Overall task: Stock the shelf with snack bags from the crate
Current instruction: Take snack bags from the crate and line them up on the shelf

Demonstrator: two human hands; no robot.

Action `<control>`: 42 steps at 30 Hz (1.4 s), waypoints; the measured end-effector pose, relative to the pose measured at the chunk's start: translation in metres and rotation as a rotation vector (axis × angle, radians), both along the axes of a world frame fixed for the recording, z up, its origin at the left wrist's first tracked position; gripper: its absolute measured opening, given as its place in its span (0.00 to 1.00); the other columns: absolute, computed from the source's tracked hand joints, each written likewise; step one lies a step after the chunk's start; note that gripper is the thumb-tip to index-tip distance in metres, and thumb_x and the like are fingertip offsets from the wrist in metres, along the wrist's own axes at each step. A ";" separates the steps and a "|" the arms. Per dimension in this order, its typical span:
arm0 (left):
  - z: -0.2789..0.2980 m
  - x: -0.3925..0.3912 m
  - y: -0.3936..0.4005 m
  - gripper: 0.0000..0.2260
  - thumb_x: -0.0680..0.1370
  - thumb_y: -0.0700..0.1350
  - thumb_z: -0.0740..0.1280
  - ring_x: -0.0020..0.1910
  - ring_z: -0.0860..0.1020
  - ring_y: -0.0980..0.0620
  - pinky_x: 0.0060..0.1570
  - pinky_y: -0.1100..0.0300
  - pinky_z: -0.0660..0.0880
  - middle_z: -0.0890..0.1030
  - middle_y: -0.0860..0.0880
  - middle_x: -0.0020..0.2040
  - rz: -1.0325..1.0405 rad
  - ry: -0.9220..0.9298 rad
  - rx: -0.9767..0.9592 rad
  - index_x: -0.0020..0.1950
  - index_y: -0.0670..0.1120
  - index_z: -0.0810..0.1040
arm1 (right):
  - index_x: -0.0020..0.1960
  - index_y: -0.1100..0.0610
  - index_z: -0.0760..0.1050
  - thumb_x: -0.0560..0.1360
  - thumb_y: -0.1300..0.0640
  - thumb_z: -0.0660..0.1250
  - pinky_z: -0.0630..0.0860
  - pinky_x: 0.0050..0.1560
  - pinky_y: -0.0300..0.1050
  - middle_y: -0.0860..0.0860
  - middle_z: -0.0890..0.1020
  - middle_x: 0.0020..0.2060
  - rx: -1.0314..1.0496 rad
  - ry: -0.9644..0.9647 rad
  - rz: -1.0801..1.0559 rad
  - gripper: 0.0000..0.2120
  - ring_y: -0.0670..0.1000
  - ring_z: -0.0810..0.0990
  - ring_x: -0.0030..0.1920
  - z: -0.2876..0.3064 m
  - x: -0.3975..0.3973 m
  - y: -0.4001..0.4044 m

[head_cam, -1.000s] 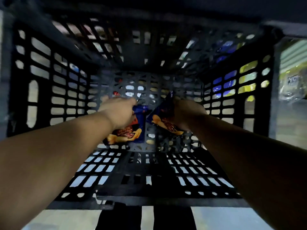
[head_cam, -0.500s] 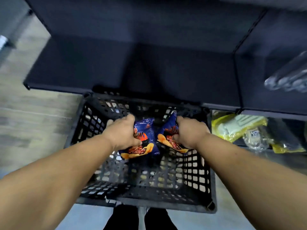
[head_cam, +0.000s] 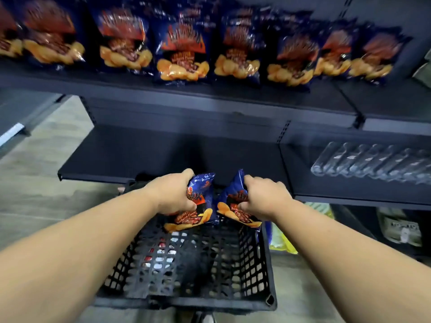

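Head view (the only view). Two snack bags are being held above the black crate (head_cam: 186, 271), one in each hand. The left bag (head_cam: 197, 206) is being gripped by the left hand (head_cam: 172, 194), fingers curled over its upper half; the right bag (head_cam: 235, 210) is being pinched near its top corner by the right hand (head_cam: 263, 199). Both bags are hanging over the far end of the crate, clear of its floor. No further bags are being seen through the crate's lattice, though the near wall is hiding part of it.

The upper shelf (head_cam: 210, 99) is being shown with a row of matching bags (head_cam: 182, 57) standing along it, blurred by head motion. The middle shelf (head_cam: 163, 155), directly behind the crate, is being shown bare on its left part; clear packets (head_cam: 373, 162) are lying on its right part.

Risks, as judged:
- The right bag is being held by a corner only. It could slip or swing during the lift, because the foil is slick and the weight is hanging below the pinch.
- The upper row is already looking packed. If the new bags are being pushed into it, neighbours could be toppled forward off the shelf lip.
- The contents could be crushed, since the left hand is squeezing across the bag's body.
- The bags could be snagged on the crate rim or the middle shelf's front edge, both lying close in the path upward.
- With the view blurring, placement could be misjudged.
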State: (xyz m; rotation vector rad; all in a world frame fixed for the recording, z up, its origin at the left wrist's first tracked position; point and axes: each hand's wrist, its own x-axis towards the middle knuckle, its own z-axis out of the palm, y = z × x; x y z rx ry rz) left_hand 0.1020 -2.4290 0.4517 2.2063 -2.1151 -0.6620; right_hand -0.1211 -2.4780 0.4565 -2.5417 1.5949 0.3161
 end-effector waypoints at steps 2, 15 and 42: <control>0.022 -0.004 0.011 0.22 0.69 0.55 0.73 0.42 0.77 0.49 0.44 0.53 0.75 0.77 0.53 0.42 -0.019 0.004 -0.036 0.52 0.53 0.63 | 0.60 0.53 0.66 0.74 0.44 0.65 0.68 0.56 0.53 0.52 0.76 0.59 -0.040 -0.014 -0.004 0.21 0.58 0.74 0.60 0.019 -0.005 0.013; 0.167 -0.075 0.026 0.22 0.69 0.55 0.73 0.43 0.74 0.50 0.42 0.56 0.72 0.75 0.53 0.46 -0.111 -0.088 -0.226 0.53 0.51 0.64 | 0.62 0.50 0.66 0.72 0.45 0.65 0.68 0.54 0.53 0.49 0.78 0.57 -0.228 -0.132 -0.022 0.20 0.57 0.76 0.57 0.143 -0.084 0.032; 0.252 -0.344 -0.154 0.37 0.73 0.53 0.66 0.43 0.78 0.52 0.43 0.54 0.76 0.79 0.51 0.45 -0.093 -0.109 -0.357 0.77 0.50 0.52 | 0.59 0.53 0.65 0.76 0.49 0.63 0.67 0.54 0.54 0.52 0.75 0.59 -0.417 -0.047 -0.059 0.15 0.57 0.71 0.59 0.223 -0.340 -0.136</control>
